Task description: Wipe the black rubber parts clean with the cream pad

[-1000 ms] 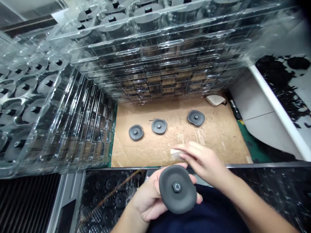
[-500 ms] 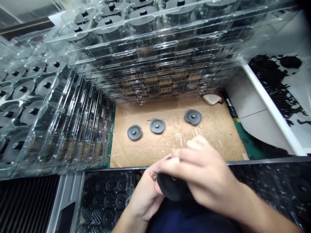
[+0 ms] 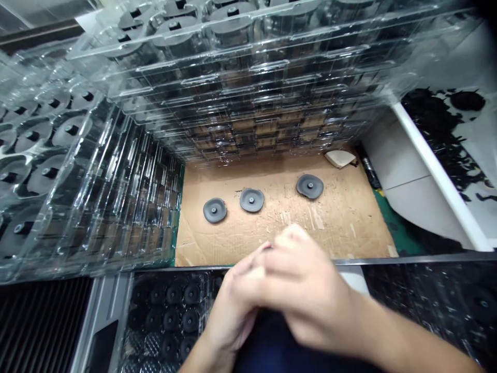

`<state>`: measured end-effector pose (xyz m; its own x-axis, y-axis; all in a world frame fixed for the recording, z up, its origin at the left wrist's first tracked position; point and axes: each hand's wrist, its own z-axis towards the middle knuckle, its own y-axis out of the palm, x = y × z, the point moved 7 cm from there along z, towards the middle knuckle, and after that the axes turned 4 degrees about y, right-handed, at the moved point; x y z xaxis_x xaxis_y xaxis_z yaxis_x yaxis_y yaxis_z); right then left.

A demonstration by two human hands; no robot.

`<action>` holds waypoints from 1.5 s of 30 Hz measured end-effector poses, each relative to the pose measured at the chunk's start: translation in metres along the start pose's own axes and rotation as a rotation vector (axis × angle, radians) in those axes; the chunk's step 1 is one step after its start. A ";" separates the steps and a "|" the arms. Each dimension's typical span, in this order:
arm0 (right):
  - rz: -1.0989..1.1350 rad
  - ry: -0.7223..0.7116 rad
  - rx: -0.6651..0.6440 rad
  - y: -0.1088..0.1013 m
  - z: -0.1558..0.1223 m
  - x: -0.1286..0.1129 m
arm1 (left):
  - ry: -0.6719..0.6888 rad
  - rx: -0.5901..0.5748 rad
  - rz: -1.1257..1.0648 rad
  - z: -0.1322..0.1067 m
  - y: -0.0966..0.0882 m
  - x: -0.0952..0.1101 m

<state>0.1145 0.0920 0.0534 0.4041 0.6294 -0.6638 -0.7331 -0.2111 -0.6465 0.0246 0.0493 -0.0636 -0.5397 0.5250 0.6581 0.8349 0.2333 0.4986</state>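
My left hand (image 3: pixel 229 305) and my right hand (image 3: pixel 306 285) are pressed together at the front edge of the cardboard, fingers closed. Between them they grip a black rubber disc, nearly all of it covered by the fingers; only a dark sliver shows near the fingertips. The right hand is smeared by motion and lies over the left one. Beyond the hands, three dark grey rubber discs with small centre studs rest on the cardboard sheet (image 3: pixel 341 223): a left disc (image 3: pixel 209 211), a middle disc (image 3: pixel 246 201) and a right disc (image 3: pixel 305 187).
Tall stacks of clear plastic trays holding discs stand behind, a back stack (image 3: pixel 233 85), and at left, a left stack (image 3: pixel 116 176). A disc-filled tray (image 3: pixel 171 316) lies front left. Black scraps (image 3: pixel 430 124) sit beyond a white divider (image 3: pixel 435 166). A pale wedge-shaped piece (image 3: pixel 340 158) lies at the back.
My right hand has moved left and closed over the left hand. The disc, plainly seen before between the hands, is now mostly covered. The discs on the cardboard stay put.
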 end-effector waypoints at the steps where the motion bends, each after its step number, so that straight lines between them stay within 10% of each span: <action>1: -0.029 0.087 0.019 -0.001 -0.002 0.014 | -0.004 -0.004 -0.009 0.000 -0.002 -0.001; 8: 0.028 0.498 -0.008 0.036 -0.062 0.092 | -0.010 0.045 -0.154 0.001 -0.012 0.000; 12: 0.033 0.501 -0.031 0.051 -0.077 0.095 | -0.026 -0.001 -0.199 0.002 -0.005 0.003; 16: 0.060 0.540 0.076 0.017 -0.049 0.069 | -0.012 -0.007 -0.195 0.001 0.001 0.006; 19: 0.155 0.368 0.190 -0.008 -0.020 0.027 | -0.022 0.006 -0.187 -0.001 0.001 0.005; 22: 0.247 0.308 -0.031 0.005 -0.008 0.006 | -0.037 0.049 -0.166 -0.001 -0.003 0.003; 24: 0.275 0.364 -0.177 0.019 -0.006 0.008 | -0.035 0.076 -0.152 0.000 -0.005 0.003; 29: 0.234 0.281 0.088 0.005 0.000 0.008 | -0.079 -0.004 -0.128 -0.002 0.005 0.002; 33: 0.420 0.338 -0.151 0.002 -0.014 0.006 | -0.123 -0.053 -0.204 -0.004 0.006 0.004; 38: 0.041 0.401 -0.104 -0.018 -0.028 0.013 | -0.134 -0.173 -0.293 -0.002 0.013 0.003; 41: -0.148 0.172 0.041 -0.018 -0.013 0.003 | -0.168 -0.141 -0.290 -0.003 0.013 0.000; 45: 0.164 -0.024 0.023 -0.007 -0.001 0.013 | -0.193 -0.196 -0.280 -0.008 0.020 0.002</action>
<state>0.1255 0.1008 0.0488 0.2653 0.6057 -0.7502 -0.8007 -0.2951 -0.5214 0.0392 0.0483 -0.0480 -0.6980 0.6119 0.3720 0.6114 0.2387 0.7545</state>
